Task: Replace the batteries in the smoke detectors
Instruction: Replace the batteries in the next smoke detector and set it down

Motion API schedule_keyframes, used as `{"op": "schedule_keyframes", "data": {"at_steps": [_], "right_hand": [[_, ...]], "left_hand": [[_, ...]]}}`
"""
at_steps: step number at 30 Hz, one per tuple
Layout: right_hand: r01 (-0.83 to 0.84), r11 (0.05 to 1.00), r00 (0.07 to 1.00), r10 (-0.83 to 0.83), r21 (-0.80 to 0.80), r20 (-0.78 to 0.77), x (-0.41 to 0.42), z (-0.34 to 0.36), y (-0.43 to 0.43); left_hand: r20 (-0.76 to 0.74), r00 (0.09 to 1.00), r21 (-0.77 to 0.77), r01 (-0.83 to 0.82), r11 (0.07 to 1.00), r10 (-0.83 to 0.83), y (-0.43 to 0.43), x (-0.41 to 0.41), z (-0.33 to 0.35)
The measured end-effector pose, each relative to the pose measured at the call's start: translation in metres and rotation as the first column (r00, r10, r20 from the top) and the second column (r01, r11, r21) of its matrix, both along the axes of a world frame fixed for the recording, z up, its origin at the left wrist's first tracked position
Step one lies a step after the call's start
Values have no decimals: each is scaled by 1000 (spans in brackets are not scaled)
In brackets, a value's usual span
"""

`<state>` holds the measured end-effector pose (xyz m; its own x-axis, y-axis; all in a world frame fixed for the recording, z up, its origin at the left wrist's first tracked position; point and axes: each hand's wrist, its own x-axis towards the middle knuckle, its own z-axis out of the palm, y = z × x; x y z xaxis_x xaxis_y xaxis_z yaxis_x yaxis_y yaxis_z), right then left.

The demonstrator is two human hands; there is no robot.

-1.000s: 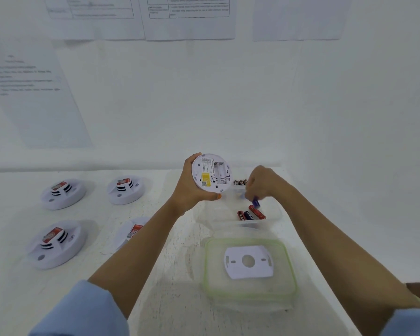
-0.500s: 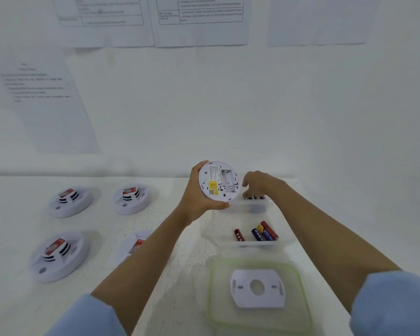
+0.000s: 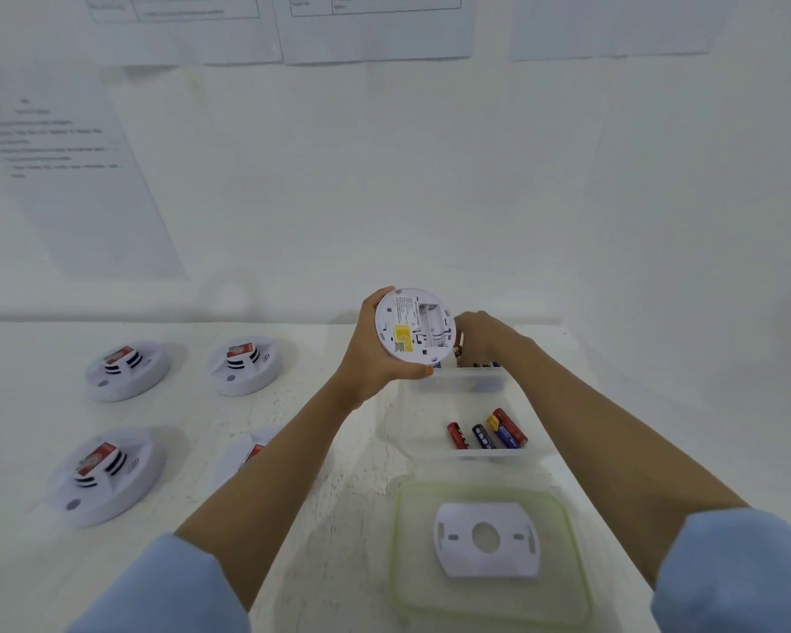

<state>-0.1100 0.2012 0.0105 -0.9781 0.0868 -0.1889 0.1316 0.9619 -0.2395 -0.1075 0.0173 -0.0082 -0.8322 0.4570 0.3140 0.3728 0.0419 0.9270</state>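
Smoke detector [image 3: 415, 328] back toward camera, gripped in left hand [image 3: 375, 358]; right hand [image 3: 478, 333] grip unclear.

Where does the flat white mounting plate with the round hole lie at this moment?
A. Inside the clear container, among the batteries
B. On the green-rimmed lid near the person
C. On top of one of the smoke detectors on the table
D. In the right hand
B: the mounting plate lies flat on the green-rimmed lid, nearer the person than the clear container that holds the batteries.
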Motion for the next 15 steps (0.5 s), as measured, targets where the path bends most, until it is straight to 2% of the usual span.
{"op": "schedule_keyframes", "data": {"at_steps": [4,7,9,11,13,15], "right_hand": [[58,947,980,-114,-314,-162,10,3,6],[55,852,892,-276,-520,-359,24,19,8],[-7,801,787,-366,-599,-498,35,32,5],[-111,729,729,-402,-676,-554,48,43,-2],[-203,697,741,-350,-688,-573,62,49,-13],[-246,714,765,-272,-656,-583,72,49,-23]], "left_hand": [[-3,1000,-12,10,1000,-10,-2,4,2],[4,1000,-8,8,1000,-8,-6,10,5],[2,1000,-9,9,1000,-9,-8,14,7],[-5,1000,-8,5,1000,-5,-9,17,8],[-2,1000,-3,0,1000,0,-9,21,9],[-2,1000,1,2,1000,-2,-8,24,11]]}}
